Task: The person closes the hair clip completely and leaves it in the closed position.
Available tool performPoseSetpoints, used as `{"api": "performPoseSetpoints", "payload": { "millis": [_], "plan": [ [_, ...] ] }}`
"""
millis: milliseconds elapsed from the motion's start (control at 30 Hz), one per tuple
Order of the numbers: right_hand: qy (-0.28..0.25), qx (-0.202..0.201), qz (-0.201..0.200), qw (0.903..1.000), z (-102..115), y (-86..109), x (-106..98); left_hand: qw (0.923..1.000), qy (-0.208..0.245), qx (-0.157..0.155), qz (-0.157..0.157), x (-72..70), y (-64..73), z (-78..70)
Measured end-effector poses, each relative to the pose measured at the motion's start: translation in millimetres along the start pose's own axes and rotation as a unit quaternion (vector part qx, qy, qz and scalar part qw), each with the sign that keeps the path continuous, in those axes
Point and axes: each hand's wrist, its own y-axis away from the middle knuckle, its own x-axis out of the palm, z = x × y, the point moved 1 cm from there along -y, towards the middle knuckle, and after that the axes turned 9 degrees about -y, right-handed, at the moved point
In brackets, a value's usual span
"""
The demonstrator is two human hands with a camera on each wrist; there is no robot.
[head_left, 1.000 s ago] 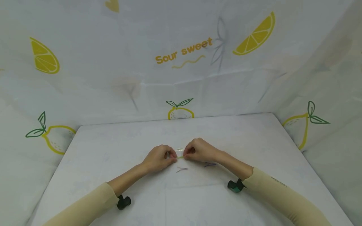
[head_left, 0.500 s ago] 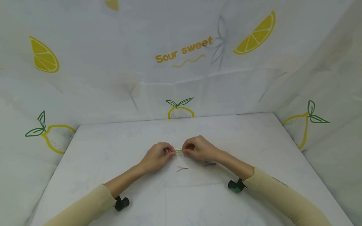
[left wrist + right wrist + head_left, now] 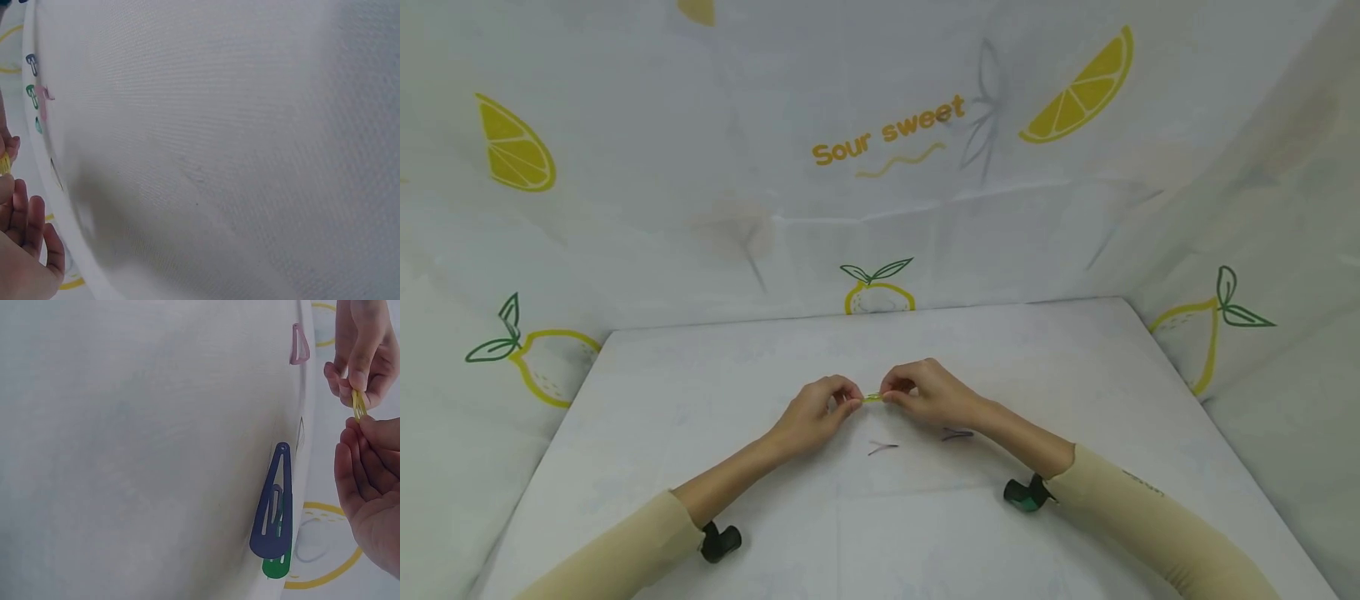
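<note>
A yellow snap hair clip (image 3: 872, 398) is held between my two hands above the table. Thumb and fingers of my left hand (image 3: 820, 410) pinch one end; those of my right hand (image 3: 931, 395) pinch the other. In the right wrist view the yellow clip's slim frame (image 3: 358, 405) shows between the fingertips. A pink snap clip (image 3: 883, 447) lies on the table nearer the body, between the hands. Under the right forearm lies a dark blue clip (image 3: 273, 542), overlapping a green clip (image 3: 276, 569). A thin pale clip (image 3: 57, 174) lies behind the yellow one and is barely visible.
The white-covered table (image 3: 715, 358) meets a white lemon-print curtain (image 3: 700, 250) at the back and sides. Black wrist cameras (image 3: 721, 542) hang below both sleeves, close to the tabletop.
Both hands have moved away from the body, carrying the yellow clip up to where it overlaps the pale clip in the head view. The pink and blue clips stay put.
</note>
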Motion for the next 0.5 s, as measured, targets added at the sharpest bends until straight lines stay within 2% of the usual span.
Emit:
{"api": "performPoseSetpoints", "payload": {
  "millis": [500],
  "plan": [
    [-0.042,-0.004,0.019,0.9989,-2.3,-0.1,-3.2,0.9999,-0.001,0.009,0.006,-3.4,-1.4,-4.7]
  ]
}}
